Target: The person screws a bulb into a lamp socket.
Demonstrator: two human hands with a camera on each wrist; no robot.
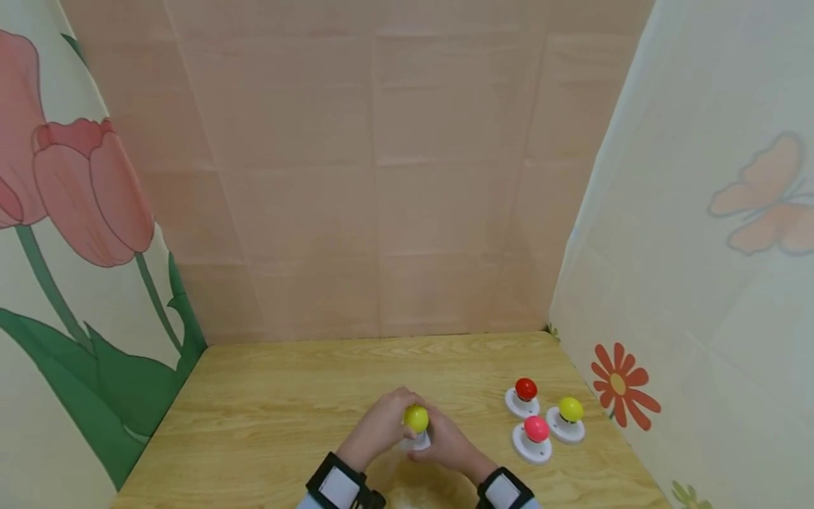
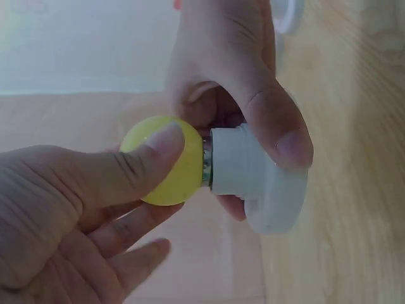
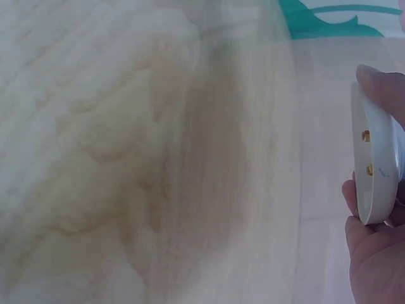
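Note:
My left hand [image 1: 380, 425] pinches a round yellow bulb [image 2: 174, 174] between thumb and fingers, its metal neck meeting the opening of a white lamp holder [image 2: 229, 161]. Gripped by my right hand [image 1: 450, 444], the holder has its thumb on the round base and lies sideways in the left wrist view. In the right wrist view the underside of its base [image 3: 372, 183] shows two brass-coloured screws. Both hands are above the wooden table [image 1: 280, 417], close together. How deep the bulb sits in the holder is partly visible: some metal shows between them.
On the table's right side stand three white holders with round bulbs: a red bulb [image 1: 526, 389], a pink bulb [image 1: 536, 428] and a yellow bulb [image 1: 571, 409]. A pinkish sheet [image 1: 381, 177] hangs behind, with printed sheets on the left [image 1: 95, 191] and right [image 1: 687, 297].

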